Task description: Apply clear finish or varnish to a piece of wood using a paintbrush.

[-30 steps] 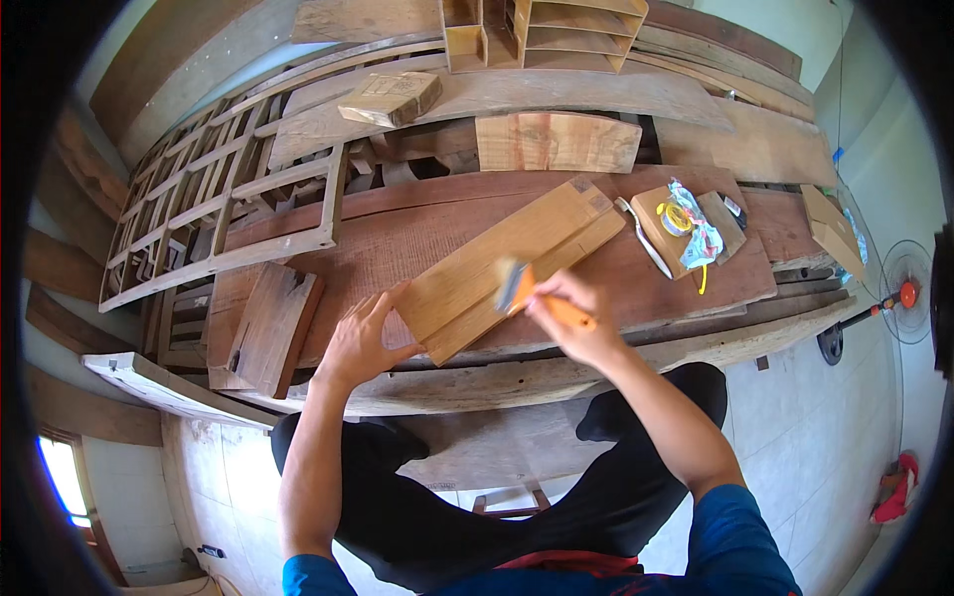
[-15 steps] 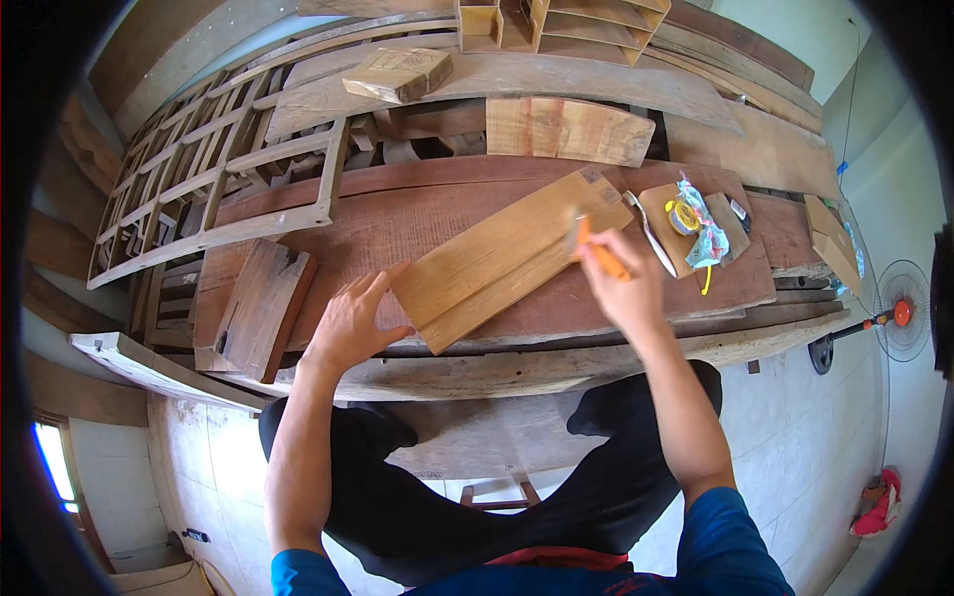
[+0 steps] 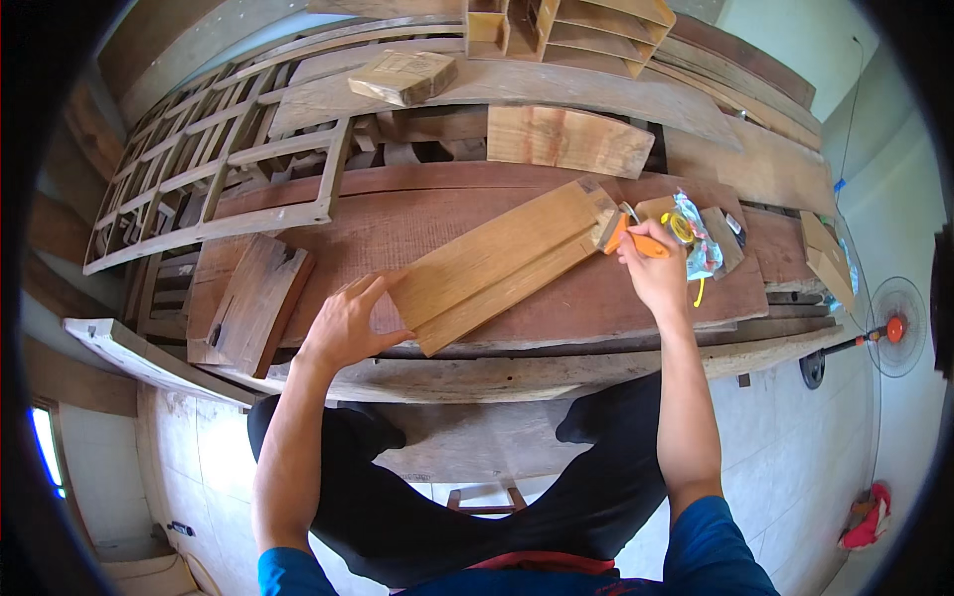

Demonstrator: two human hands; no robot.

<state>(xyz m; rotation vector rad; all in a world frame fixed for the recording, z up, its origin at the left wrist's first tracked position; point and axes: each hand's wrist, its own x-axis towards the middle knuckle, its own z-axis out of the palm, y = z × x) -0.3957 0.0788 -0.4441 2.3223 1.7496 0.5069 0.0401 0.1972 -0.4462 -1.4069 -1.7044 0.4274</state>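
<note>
A light brown wooden board [image 3: 497,260] with a lengthwise groove lies slantwise on the reddish-brown bench top [image 3: 397,219]. At its left end, my left hand [image 3: 343,323] braces it, the thumb and fingers parted around the end. In my right hand [image 3: 658,268] is a paintbrush with an orange handle [image 3: 648,246]. Its bristles meet the board's right end. Just past the brush, a bit of a white toothbrush [image 3: 629,211] shows, the rest hidden by the brush and hand.
Right of the board lie a yellow tape measure [image 3: 679,228] and a pale blue plastic packet [image 3: 703,248]. A wood block [image 3: 253,308] sits at the left. Behind are a slatted wooden frame [image 3: 268,217], a curved plank [image 3: 566,139] and a compartmented organizer [image 3: 596,45]. A fan [image 3: 894,328] stands right.
My right hand has moved right along the board with the paintbrush, up to the board's right end, now covering much of the toothbrush. My left hand keeps its place at the left end.
</note>
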